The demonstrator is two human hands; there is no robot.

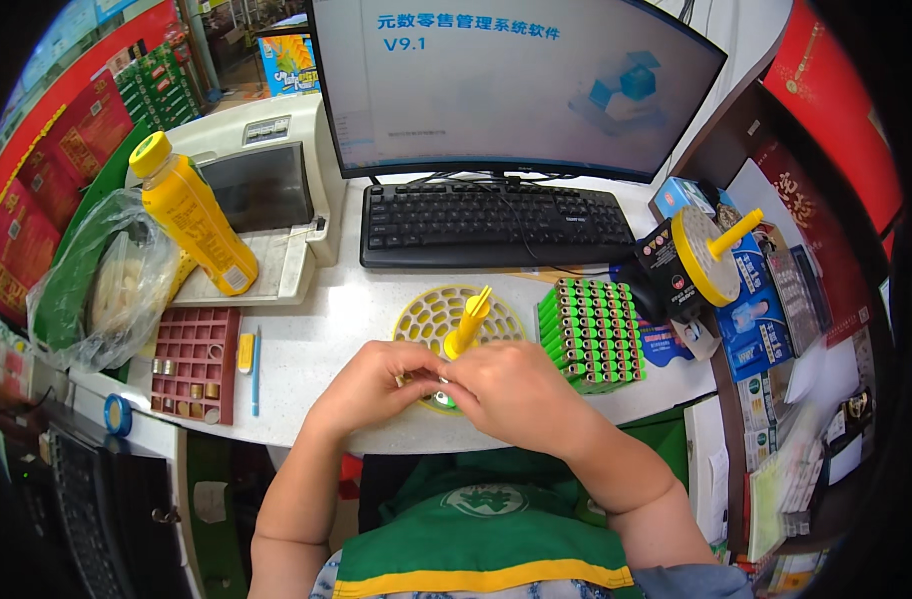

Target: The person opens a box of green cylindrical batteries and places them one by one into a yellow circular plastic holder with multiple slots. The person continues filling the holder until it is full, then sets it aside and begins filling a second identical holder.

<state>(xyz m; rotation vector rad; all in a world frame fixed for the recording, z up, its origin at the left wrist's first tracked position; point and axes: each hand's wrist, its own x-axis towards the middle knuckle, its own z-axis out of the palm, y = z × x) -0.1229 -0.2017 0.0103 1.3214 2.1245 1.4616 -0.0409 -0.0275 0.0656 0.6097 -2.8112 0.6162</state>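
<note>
- holed disc (431, 309): yellow, honeycomb-like pattern
- post (468, 325) on it: plain yellow
- block of cylinders (593, 331): bright green sides, silvery ends repeating in rows
- counter (311, 344): white
- compartment tray (227, 361): dull red grid
- bottle (199, 228): yellow, cap included
- keyboard (496, 225): black
- apron (406, 547): green, yellow band, pale round emblem

A pale, brightly lit tabletop (306, 349) is bordered on the right by a dark brown shelf unit (720, 143), beyond which a red panel (825, 70) is seen. More red panels (22, 230) are displayed at far left.
</note>
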